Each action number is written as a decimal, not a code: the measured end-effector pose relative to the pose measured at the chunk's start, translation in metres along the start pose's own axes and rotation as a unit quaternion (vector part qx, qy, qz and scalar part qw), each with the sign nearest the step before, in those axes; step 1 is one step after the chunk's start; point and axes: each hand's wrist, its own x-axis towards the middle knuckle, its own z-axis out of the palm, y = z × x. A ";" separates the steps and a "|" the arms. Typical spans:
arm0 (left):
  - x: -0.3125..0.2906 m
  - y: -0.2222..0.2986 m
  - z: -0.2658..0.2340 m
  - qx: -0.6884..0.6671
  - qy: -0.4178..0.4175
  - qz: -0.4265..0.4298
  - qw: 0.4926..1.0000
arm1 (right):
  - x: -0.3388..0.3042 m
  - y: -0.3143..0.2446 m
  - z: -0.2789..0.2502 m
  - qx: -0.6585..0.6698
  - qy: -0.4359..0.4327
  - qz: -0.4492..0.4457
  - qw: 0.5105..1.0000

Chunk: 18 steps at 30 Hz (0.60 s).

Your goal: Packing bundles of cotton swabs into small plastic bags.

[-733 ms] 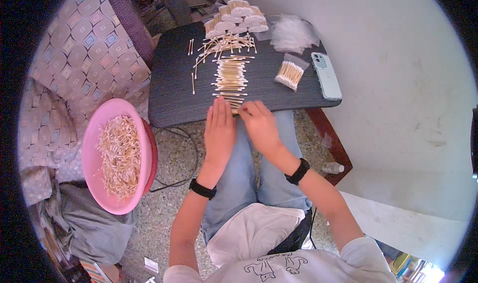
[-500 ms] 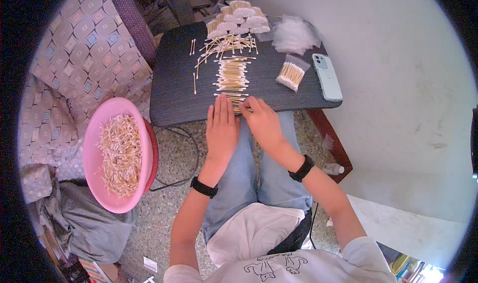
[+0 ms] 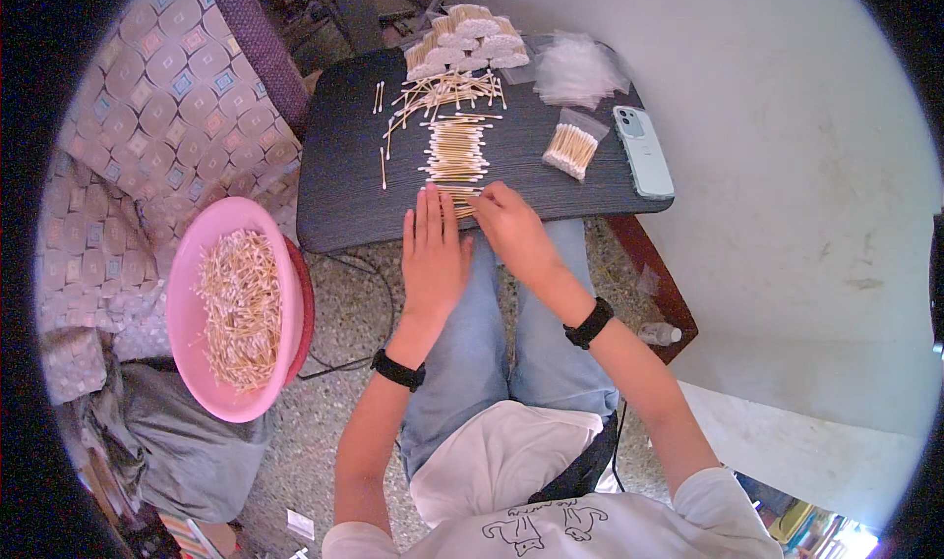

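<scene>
A neat row of cotton swabs (image 3: 456,148) lies side by side on the black table, with more at its near end (image 3: 462,203) between my hands. My left hand (image 3: 432,259) lies with fingers stretched out, its fingertips at the left ends of these near swabs. Bent and drawn together, the fingers of my right hand (image 3: 516,233) pinch at the right ends; the fingertips are partly hidden. Beyond the row is a loose, crisscrossed heap of swabs (image 3: 447,91). A few single swabs (image 3: 383,169) lie to the left.
Filled bags of swabs (image 3: 469,40) are stacked at the table's (image 3: 339,200) far edge, beside clear empty bags (image 3: 578,70). One filled bag (image 3: 572,148) and a pale phone (image 3: 644,153) lie at the right. A pink basin (image 3: 181,313) full of swabs stands left.
My left fingers have spread slightly apart and shifted a little left. My right hand has moved slightly left at the swabs' ends. The view has shifted a little.
</scene>
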 end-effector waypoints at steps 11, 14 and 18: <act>-0.013 -0.003 -0.010 0.026 -0.050 0.038 0.998 | -0.033 -0.020 0.001 -0.144 -0.076 -0.007 0.987; -0.013 -0.004 -0.008 0.018 -0.042 0.043 0.998 | -0.033 -0.020 0.002 -0.164 -0.063 -0.006 0.984; -0.008 -0.007 -0.006 -0.001 -0.047 0.036 0.998 | -0.030 -0.020 0.005 -0.185 -0.067 0.007 0.980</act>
